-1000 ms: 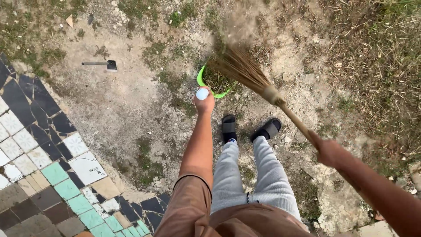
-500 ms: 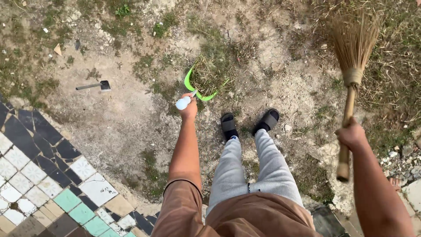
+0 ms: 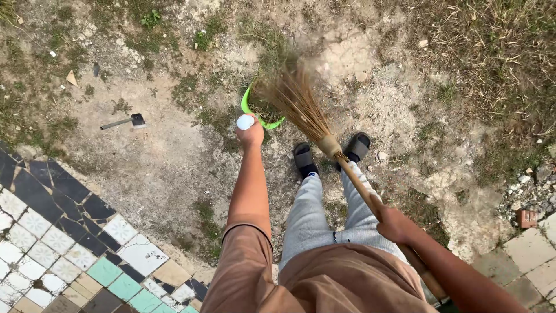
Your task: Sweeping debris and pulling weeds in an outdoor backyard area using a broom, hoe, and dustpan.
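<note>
A view straight down from a person's head onto their own body and bare ground. Nearest, at the bottom edge, is a brown shirt, cut off by the frame. Below it, grey trousers [image 3: 327, 217] run to two feet in black sandals [image 3: 303, 159] set side by side on the dirt.

The right arm enters from the lower right corner, bent inward across the body. The right hand [image 3: 395, 224] is closed in a fist around the wooden handle of a broom [image 3: 324, 142]. The handle slants up and to the left over the right leg; its lower end passes behind the forearm and is hidden. The straw bristles fan out beyond the feet and are blurred, so their tips are hard to make out.

The left arm stretches straight forward, sleeve at the upper arm, elbow locked. The left hand [image 3: 251, 134] is wrapped around the handle of a green dustpan [image 3: 252, 110], with a white rounded handle end showing just above the knuckles. The fingers are hidden under the hand. The dustpan rests on the ground just ahead of the left foot; only its green rim shows, since dry grass and the bristles cover its inside.

To the left, well apart, a small dark tool [image 3: 123, 122] lies on the dirt. The lower left corner holds a patterned tile floor [image 3: 69, 255] in black, white and green. Farther off, patchy grass [image 3: 498, 52] spreads across the top.
</note>
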